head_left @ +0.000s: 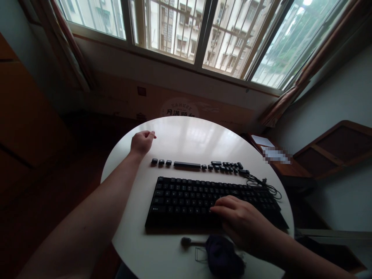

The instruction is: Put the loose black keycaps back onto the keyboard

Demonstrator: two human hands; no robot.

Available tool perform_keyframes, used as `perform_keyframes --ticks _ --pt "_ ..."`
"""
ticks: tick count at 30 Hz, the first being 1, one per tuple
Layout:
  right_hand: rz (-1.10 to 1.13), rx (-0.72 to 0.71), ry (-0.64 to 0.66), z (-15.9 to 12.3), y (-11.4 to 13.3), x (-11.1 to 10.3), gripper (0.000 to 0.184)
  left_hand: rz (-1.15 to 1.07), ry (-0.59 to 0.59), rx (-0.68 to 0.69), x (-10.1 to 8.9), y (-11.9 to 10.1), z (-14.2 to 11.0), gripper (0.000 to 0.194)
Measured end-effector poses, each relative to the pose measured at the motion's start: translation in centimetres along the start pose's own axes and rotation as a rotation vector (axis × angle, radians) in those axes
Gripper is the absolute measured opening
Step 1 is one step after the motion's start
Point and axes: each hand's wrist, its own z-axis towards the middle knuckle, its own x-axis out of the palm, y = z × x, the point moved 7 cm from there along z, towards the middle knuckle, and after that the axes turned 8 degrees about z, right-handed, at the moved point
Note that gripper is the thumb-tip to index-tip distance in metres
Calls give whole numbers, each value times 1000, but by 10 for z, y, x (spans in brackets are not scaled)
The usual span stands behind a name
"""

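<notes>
A black keyboard [186, 195] lies on the round white table [130, 217], its bottom row and part of its right end bare of keycaps. My right hand [241, 219] is over its lower right half, thumb and fingers pinched together at the lower letter keys. Whatever is between those fingertips is hidden. Beyond the keyboard, my left hand [142, 142] rests closed near the table's far left edge; its inside does not show. Loose keycaps [161, 162] form a line behind the keyboard, with a long spacebar [187, 165] among them.
A black brush [186, 242], a wire keycap puller [200, 254] and a dark purple cloth-like bundle [222, 255] lie in front of the keyboard. A coiled cable [264, 184] sits at the right. A wooden chair [334, 147] stands beyond the table, below barred windows [174, 31].
</notes>
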Motion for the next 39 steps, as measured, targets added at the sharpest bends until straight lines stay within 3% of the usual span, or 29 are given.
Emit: perform_keyframes --ticks 3,5,9,12,17,24,30,39 --pt "-48 -38 -158 20 -25 -36 35 -7 -4 0 0 0 0 33" --pt "-104 37 -238 39 -58 -58 30 -11 -7 3 0 0 0 33" --pt "-111 229 -75 80 -133 -62 23 -19 -12 8 -1 1 0 35" --pt "-92 242 22 98 -164 -53 22 -27 -13 13 0 2 0 35" --pt "-51 232 165 107 -174 -39 23 -42 -5 18 3 1 1 35" --pt "-25 299 236 112 -181 -32 25 -41 0 16 2 0 0 35" --pt "-23 310 223 118 -187 -25 25 -45 -5 18 0 0 -1 35" --pt "-173 215 79 123 -191 -18 23 -53 -25 20 1 1 1 37"
